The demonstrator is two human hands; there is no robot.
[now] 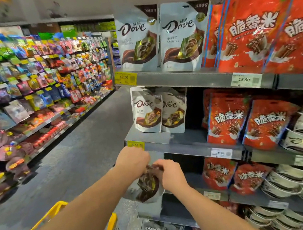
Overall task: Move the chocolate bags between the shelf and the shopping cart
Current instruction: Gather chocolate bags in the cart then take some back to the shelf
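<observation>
Both hands meet at about 6 o'clock in the view, fingers curled: the left hand [132,159] and the right hand [171,173] each pinch the crumpled top edge of one chocolate bag [148,187]. It hangs below them with its long axis close to vertical, the bottom tipped slightly toward 7 o'clock and the printed face turned to the camera. It is a glossy, soft pouch, white with a brown swirl and a gold-green foil picture, creased where the fingers gather it. It hangs in front of the left end of the grey metal shelf [179,146], just under a yellow price label [136,144]. At 12 o'clock from the hands, matching Dove pouches [138,42] stand upright; at 2 o'clock stand shiny red bags [250,34]. At 7 o'clock shows the yellow frame of the shopping cart [111,223].
</observation>
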